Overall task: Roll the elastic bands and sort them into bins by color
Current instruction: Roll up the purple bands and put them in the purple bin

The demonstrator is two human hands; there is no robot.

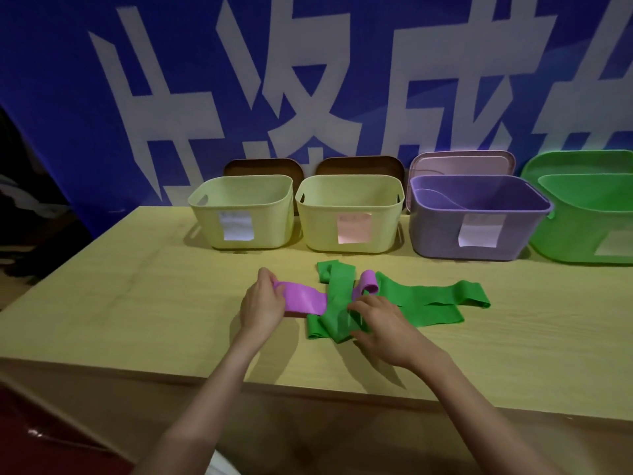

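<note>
So the wooden table (120,296) is taking up most of the view, with a big blue banner (51,97) hanging behind it. Four bins are sitting in a row well beyond both hands: the green bin (582,231) furthest out past the right hand, the purple bin (442,234) next to it, then two pale yellow ones, the middle yellow bin (318,231) and the far-left yellow bin (205,228), which is sitting beyond the left hand. Each is wearing a paper label on the front.

The green elastic bands (428,303) are lying in a loose tangle, spreading under and off to the outer side of the right hand. The purple elastic band (305,299) is running between the two hands, tucked under a green strip, its far end curling up just beyond the right hand.

The left hand (262,306) is pinching the near end of the purple band with curled fingers. The right hand (380,329) is pressing down on the green pile, fingers bent; can't tell if it's actually gripping anything.
</note>
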